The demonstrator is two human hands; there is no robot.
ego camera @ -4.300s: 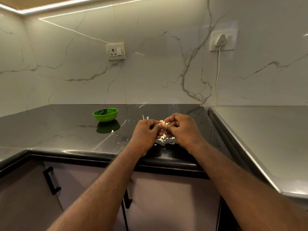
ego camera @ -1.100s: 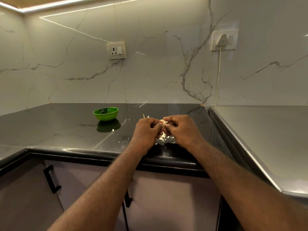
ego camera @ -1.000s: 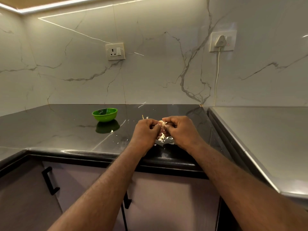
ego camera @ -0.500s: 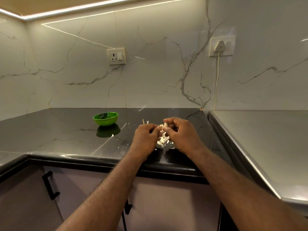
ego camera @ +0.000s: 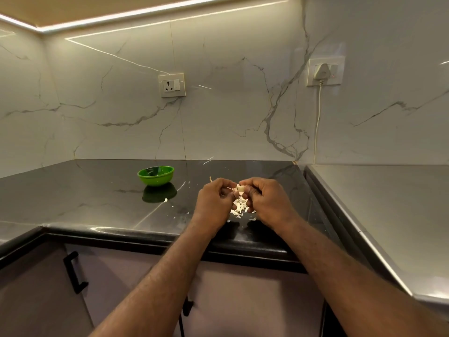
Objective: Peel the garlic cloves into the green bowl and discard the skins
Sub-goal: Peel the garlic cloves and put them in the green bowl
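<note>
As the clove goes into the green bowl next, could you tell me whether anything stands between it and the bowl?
Nothing visible does. The left hand and right hand pinch the garlic clove; the green bowl sits left of them, farther back, and the counter between bears only flat skin flecks.

You have a single view, from the camera on your head. It faces forward and down across the dark table [ego camera: 85, 195] toward the corner of the marble wall [ego camera: 230, 117]. Your forearms [ego camera: 170, 276] enter from the bottom edge, and your left hand [ego camera: 213, 203] and right hand [ego camera: 266, 203] both pinch the garlic clove [ego camera: 240, 189] just below mid-frame, near the lens. The green bowl [ego camera: 155, 177] lies farther back, to their left. The wide angle also catches the cabinet doors [ego camera: 109, 276] below and the light strip [ego camera: 145, 13] above.
</note>
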